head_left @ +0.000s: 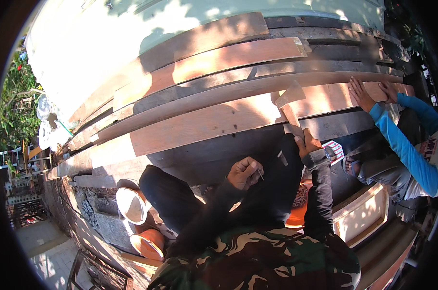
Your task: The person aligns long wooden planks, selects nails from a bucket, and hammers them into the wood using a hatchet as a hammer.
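My left hand [244,174] is closed in a pinch over my lap, with a thin nail [261,174] sticking out from its fingers. My right hand [309,144] is wrapped round the lower end of a wooden-handled tool [291,117]. Its broad, tapered head is over the long reddish-brown plank [195,124], and I cannot make out its exact kind. The plank lies across in front of my knees. At its right end another person's hands [362,95] rest on it, the arms in blue sleeves.
More long boards [233,57] lie beyond the plank, beside a pale green wall [320,8]. An orange container [296,217] with many nails stands by my right forearm. A white helmet-like bowl [130,205] and an orange one [148,244] sit at lower left. A framed panel [361,217] lies at right.
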`<state>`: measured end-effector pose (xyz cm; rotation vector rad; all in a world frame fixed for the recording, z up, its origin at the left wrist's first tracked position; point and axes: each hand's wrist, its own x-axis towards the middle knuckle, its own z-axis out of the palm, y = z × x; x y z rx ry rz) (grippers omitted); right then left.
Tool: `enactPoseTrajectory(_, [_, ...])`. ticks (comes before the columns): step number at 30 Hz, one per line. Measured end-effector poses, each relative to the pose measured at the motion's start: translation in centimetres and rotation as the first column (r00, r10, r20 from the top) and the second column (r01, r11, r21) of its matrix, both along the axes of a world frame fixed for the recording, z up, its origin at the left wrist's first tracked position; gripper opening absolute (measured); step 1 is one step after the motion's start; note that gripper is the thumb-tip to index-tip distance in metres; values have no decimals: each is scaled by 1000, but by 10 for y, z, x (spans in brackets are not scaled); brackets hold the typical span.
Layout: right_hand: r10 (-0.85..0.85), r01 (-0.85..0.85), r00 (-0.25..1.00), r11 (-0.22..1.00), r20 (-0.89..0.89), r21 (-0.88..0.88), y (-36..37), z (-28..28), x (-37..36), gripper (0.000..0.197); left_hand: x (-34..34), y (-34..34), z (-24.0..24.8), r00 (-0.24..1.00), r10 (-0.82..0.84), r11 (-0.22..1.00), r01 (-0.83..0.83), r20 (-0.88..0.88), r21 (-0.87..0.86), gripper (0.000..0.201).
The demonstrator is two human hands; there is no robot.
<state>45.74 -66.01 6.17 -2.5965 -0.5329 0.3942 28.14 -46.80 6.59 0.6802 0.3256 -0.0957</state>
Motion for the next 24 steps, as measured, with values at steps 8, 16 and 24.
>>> enactPoseTrajectory(8, [21, -7, 997, 979, 68, -203, 21, 0, -4, 49, 3, 27, 37, 963, -249, 922, 203, 104, 330, 29])
enactPoseTrajectory(16, [19, -12, 993, 998, 115, -61, 13, -29, -5, 54, -14, 39, 44, 913, -272, 952, 209, 306, 223, 42])
enactPoseTrajectory(24, [-100, 94, 995, 971, 14, 221, 36, -33, -36, 45, -36, 38, -2, 970, -45, 999, 45, 240, 6, 19])
